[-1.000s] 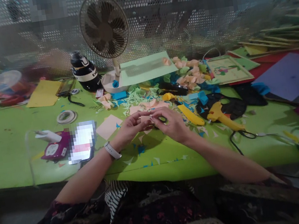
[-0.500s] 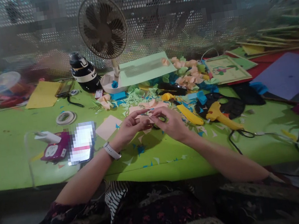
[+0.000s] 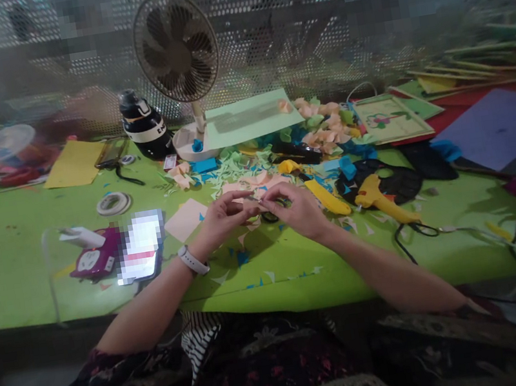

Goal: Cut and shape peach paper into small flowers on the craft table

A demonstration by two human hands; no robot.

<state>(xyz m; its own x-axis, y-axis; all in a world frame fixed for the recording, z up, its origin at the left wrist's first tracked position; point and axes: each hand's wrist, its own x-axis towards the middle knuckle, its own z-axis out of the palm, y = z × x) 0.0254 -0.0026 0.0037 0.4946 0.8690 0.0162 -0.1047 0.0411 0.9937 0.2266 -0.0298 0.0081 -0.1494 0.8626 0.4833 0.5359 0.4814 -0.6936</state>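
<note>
Over the middle of a green bench [image 3: 298, 294], set back from its front edge, two bare hands are meeting fingertip to fingertip. The left hand [image 3: 225, 218] and the right hand [image 3: 297, 209] are pinching narrowly on a small pale pink paper piece [image 3: 250, 203], which is sitting between them; its exact shape is too small to tell. A white wristband [image 3: 193, 260] is circling the left wrist. Between the hands and the front edge, green surface is showing, dotted with scraps, and is leaving both forearms room. Just beside the left hand, a pink paper square [image 3: 187, 220] is lying flat; farther left, a phone [image 3: 142, 247], a purple device [image 3: 101, 253] and a tape roll [image 3: 112, 195] are taking up space. Just right of the right hand, a long yellow object [image 3: 328, 198] is resting, then a yellow glue gun [image 3: 382, 203], its dark cord looping toward the front edge. Beyond the hands, paper scraps [image 3: 238, 163] are crowding up to a pale green sheet [image 3: 251, 119]. Behind, a black bottle [image 3: 146, 139] and a fan [image 3: 176, 46] are standing before a perforated panel [image 3: 243, 39].
</note>
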